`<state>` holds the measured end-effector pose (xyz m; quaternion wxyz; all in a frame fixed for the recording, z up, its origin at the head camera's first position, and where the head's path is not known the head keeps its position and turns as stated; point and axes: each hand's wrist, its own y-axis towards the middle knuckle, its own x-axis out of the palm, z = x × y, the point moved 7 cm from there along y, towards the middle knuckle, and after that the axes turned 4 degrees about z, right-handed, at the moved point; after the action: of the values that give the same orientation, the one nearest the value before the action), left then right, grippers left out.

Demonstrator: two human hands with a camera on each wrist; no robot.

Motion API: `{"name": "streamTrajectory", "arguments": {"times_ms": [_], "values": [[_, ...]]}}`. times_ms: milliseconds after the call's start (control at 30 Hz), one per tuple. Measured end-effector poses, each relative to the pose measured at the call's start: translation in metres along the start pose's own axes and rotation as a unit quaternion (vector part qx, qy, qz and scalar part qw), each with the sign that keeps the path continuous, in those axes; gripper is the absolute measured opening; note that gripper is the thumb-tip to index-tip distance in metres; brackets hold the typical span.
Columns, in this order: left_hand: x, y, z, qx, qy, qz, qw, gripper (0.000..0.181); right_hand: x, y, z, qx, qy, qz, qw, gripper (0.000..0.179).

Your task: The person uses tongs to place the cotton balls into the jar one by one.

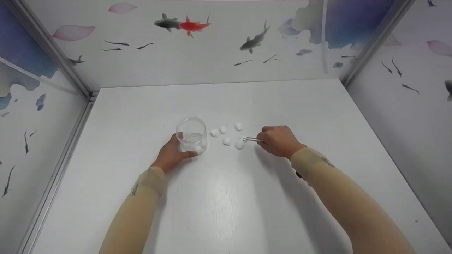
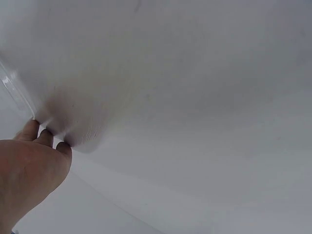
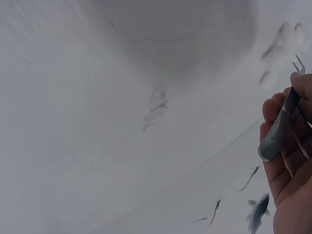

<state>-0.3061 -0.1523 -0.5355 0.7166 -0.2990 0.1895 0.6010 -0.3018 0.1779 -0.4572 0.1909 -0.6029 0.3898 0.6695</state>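
Two hands, one clear cup, one pair of tweezers and five loose white balls show on the white table (image 1: 215,201). The left hand (image 1: 173,154) grips the cup (image 1: 191,137), thumb on the near side and fingers round its left; the cup stands mouth up, its long axis roughly upright. A whitish shape shows low in it, too unclear to count. The right hand (image 1: 280,141) pinches the tweezers (image 1: 253,139) between thumb and fingers, their two tips apart in the right wrist view. In the head view they lie near level, long axis running side to side, tips pointing left towards the cup. The tips are at the nearest of the balls (image 1: 226,141); whether they squeeze it I cannot tell. All five balls lie between cup and right hand. One red fish (image 1: 192,26) is printed on the back wall (image 1: 215,63)
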Motion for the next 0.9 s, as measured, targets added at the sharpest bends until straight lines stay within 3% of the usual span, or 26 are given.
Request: {"name": "streamTrajectory", "arguments": {"times_ms": [700,900], "values": [[0.000,0.000,0.000,0.004,-0.001,0.004,1.0000,0.113,0.018,0.003,-0.014,-0.009,0.002,-0.046,0.9989,0.003],[0.000,0.000,-0.001,0.000,0.004,0.001,1.0000,0.113,0.018,0.005,-0.017,-0.015,-0.015,-0.032,0.9993,0.008]]}}
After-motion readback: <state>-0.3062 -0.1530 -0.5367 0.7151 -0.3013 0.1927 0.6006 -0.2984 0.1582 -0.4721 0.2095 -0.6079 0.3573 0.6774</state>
